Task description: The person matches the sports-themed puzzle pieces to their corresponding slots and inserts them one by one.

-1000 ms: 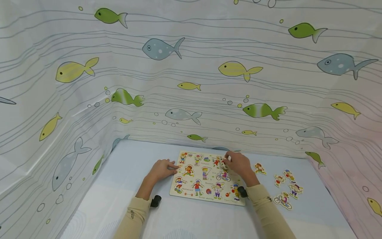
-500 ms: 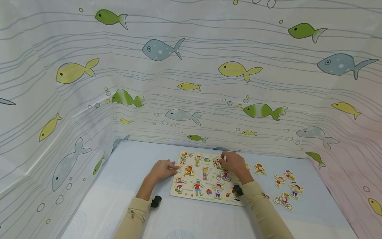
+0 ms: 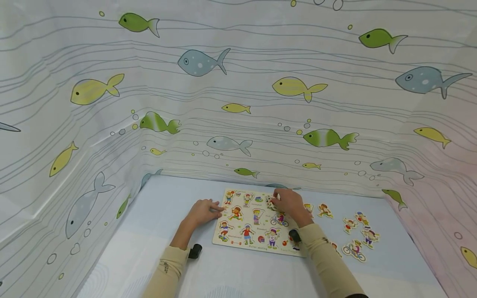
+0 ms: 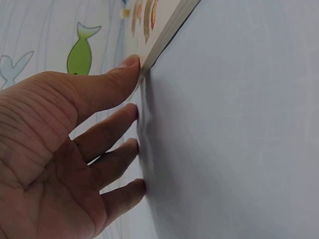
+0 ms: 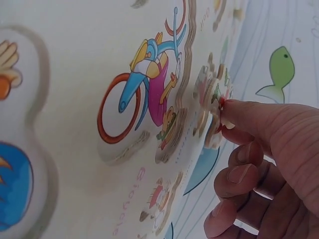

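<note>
Head view: wooden sports-figure puzzle board (image 3: 247, 217), flat on pale blue tabletop (image 3: 167, 198); left hand (image 3: 204, 212) at left edge, right hand (image 3: 290, 203) over upper right part; loose pieces (image 3: 370, 239) to the right of board, including runner piece (image 3: 325, 210) and cyclist piece (image 3: 355, 251); behind, fish-print covering (image 3: 238, 91)

Left wrist view: left hand released, thumb touching board edge, other fingers apart, tips by tabletop

Right wrist view: right hand grasping figure piece (image 5: 219, 87) between thumb and forefinger, close to board surface, exact seating unclear; nearby, cyclist figure (image 5: 158, 94) on board
</note>
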Action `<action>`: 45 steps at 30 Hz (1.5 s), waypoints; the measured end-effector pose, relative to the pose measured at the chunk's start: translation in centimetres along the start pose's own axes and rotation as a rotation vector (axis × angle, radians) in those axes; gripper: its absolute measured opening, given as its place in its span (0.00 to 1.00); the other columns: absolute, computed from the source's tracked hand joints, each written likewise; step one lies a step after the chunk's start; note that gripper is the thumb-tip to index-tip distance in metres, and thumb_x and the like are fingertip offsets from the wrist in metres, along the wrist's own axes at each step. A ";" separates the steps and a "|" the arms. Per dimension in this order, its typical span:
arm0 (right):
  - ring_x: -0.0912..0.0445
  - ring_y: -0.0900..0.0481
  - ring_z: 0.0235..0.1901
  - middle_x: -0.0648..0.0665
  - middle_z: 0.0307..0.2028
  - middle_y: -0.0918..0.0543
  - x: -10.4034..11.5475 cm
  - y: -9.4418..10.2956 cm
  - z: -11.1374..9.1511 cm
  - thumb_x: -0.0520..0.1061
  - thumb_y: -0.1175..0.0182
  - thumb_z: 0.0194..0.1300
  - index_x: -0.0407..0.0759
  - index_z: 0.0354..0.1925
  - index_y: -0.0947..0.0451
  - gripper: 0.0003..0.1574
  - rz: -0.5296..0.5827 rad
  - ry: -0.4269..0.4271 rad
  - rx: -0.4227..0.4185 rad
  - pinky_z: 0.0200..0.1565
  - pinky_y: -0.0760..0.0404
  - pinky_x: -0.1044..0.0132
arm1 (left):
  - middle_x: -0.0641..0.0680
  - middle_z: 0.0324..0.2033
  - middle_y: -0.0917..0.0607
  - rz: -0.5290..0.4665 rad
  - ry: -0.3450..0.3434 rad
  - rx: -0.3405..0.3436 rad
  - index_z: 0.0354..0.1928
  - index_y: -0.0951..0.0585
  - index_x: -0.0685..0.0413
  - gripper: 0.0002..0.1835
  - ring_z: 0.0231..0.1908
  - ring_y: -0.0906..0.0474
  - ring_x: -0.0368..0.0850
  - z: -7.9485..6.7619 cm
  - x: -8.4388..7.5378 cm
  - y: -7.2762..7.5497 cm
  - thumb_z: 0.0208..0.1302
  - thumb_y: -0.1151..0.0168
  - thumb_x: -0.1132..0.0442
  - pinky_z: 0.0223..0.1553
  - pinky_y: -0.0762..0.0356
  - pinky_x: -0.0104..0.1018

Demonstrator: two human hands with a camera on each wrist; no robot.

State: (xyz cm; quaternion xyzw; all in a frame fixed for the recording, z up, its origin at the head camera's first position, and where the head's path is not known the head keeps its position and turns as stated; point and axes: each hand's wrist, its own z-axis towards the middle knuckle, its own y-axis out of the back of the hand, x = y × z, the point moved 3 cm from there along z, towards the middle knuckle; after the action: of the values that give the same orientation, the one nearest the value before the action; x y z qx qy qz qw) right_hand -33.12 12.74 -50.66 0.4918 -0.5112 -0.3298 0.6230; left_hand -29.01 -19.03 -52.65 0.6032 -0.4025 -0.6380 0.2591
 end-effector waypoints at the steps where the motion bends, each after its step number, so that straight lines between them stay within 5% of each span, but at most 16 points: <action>1: 0.57 0.32 0.15 0.52 0.16 0.27 0.1 0.0 0.1 0.52 0.40 0.71 0.50 0.43 0.20 0.09 0.000 -0.002 0.004 0.17 0.35 0.65 | 0.53 0.57 0.19 0.000 -0.001 -0.001 0.45 0.11 0.45 0.12 0.67 0.34 0.61 0.0 0.0 0.0 0.58 0.27 0.56 0.69 0.43 0.58; 45: 0.57 0.33 0.15 0.53 0.18 0.27 0.4 -1.5 0.5 0.53 0.37 0.68 0.50 0.40 0.21 0.09 -0.041 0.009 -0.031 0.17 0.37 0.65 | 0.52 0.57 0.19 0.016 0.009 0.001 0.44 0.11 0.44 0.12 0.66 0.33 0.60 0.0 0.0 0.0 0.57 0.27 0.56 0.69 0.43 0.58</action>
State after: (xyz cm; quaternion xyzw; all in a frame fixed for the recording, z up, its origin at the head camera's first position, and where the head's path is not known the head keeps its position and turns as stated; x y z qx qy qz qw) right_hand -33.35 11.83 -51.98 0.4942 -0.4928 -0.3481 0.6259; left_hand -29.00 -19.04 -52.62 0.6028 -0.4063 -0.6332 0.2656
